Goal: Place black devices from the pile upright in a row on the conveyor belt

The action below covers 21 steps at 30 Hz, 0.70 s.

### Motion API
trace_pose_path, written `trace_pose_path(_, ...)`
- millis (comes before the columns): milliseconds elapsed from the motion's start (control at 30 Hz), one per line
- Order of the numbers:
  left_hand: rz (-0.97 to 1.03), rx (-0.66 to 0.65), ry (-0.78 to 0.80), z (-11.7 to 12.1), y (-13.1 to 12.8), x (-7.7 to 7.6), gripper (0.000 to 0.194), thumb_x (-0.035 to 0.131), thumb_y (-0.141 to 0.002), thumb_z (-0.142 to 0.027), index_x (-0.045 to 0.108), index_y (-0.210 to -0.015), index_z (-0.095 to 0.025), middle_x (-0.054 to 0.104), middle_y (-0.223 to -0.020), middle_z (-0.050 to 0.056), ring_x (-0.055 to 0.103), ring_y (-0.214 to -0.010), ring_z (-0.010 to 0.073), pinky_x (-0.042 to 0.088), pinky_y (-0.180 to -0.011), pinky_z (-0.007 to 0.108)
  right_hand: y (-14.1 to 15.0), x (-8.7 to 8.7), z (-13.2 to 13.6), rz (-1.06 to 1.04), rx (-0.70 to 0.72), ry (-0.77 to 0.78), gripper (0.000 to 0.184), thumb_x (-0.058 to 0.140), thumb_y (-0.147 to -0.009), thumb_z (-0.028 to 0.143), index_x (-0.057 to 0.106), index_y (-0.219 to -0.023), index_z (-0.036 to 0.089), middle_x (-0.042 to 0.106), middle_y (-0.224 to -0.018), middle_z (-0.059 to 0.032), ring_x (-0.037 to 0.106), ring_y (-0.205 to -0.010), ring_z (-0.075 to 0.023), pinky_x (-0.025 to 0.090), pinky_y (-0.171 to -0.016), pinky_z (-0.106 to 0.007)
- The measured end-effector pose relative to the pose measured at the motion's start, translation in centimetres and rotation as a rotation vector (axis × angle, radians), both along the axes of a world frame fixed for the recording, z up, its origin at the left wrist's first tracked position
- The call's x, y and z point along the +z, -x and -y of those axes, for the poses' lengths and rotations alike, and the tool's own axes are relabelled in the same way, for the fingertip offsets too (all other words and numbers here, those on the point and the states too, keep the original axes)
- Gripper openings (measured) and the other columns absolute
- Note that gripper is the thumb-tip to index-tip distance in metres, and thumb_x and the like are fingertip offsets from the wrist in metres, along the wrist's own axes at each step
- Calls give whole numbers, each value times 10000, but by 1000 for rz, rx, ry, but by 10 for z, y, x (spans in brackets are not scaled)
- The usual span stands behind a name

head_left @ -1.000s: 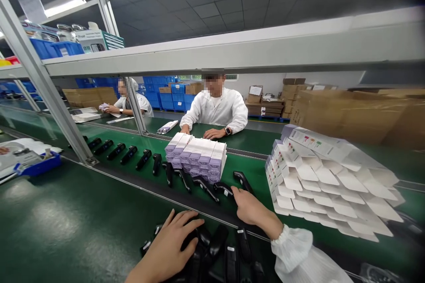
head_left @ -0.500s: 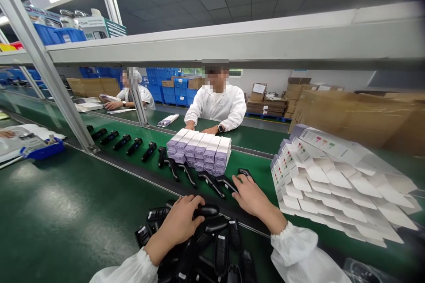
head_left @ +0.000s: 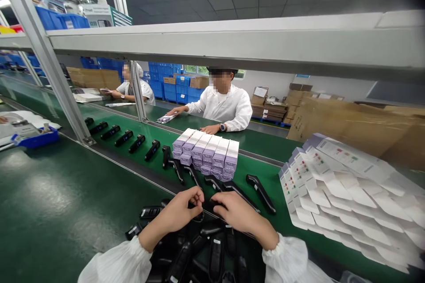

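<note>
My left hand [head_left: 181, 212] and my right hand [head_left: 234, 213] meet over a heap of black handheld devices [head_left: 199, 252] on the green table in front of me. Both hands are closed on one black device [head_left: 207, 205] held between them, mostly hidden by the fingers. Just beyond, a row of the same black devices [head_left: 136, 143] lies on the green conveyor belt [head_left: 262, 170], the nearest one [head_left: 260, 187] right of my right hand. A block of purple-and-white boxes [head_left: 207, 152] stands on the belt behind the row.
A slanted stack of flat white cartons [head_left: 338, 185] lies at the right. Two people in white coats [head_left: 222, 106] sit across the belt. A metal post [head_left: 46, 62] and overhead shelf [head_left: 232, 44] frame the bench. A blue tray [head_left: 33, 139] sits far left; cardboard boxes [head_left: 348, 117] behind.
My right hand came back from the belt to the heap and joined my left hand, which lifted a black device. The person opposite stretched an arm out to a box.
</note>
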<state>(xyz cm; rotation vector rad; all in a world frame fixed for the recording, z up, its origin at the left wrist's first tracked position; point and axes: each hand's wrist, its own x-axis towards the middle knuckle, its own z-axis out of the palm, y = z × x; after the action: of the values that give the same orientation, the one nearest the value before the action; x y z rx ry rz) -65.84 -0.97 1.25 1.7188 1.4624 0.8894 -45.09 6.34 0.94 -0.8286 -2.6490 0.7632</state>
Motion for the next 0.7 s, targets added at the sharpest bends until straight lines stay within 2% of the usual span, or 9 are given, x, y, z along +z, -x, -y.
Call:
trace_pose_path(167,287,189,200,-4,12,-7,185,565,-754,-328,529,-890,-209,495,-922,31,499,-902,205,484,-646,275,-8,-2,-16,195,-270,-32,339,504,-910,189,597,-1235,188,661,-1124,-104,594,-1092,-249,433,-858,-308)
trace_pose_path(267,341,226,239,-3,19,-7,263,553,-692,-243,538,-952,-203,511,-1003,48,518,-941,204,499,-703,279,7,-11,-11,378,-360,-108,399,469,-886,105,534,-1280,100,682,-1031,-170,648,-984,-288,463,-779,-338)
trace_pose_path(400,358,199,234,-1,30,-6,391,604,-633,-181,558,-1020,-212,553,-1086,40,535,-1016,210,472,-820,289,27,-19,-3,487,-438,-225,467,491,-764,-26,526,-1227,32,674,-1010,-209,650,-971,-312,471,-790,-349)
trace_pose_path(533,316,177,268,-3,38,-7,332,661,-734,-332,561,-1025,-205,581,-1045,40,582,-945,207,473,-834,317,27,-17,-4,524,-397,-201,593,443,-705,-100,488,-1287,10,668,-1039,-222,653,-975,-305,477,-794,-343)
trace_pose_path(633,310,105,319,-5,44,-6,377,601,-817,-511,564,-1008,-188,597,-914,34,609,-817,192,497,-783,327,27,-16,-8,518,-405,-213,451,425,-769,-77,555,-1188,23,681,-978,-211,665,-951,-302,480,-772,-336)
trace_pose_path(700,276,56,305,-5,48,-5,402,564,-838,-549,570,-1004,-183,597,-865,26,601,-754,180,504,-741,319,29,-14,-9,523,-425,-234,353,437,-845,-13,568,-1170,26,688,-949,-207,670,-949,-307,482,-765,-338)
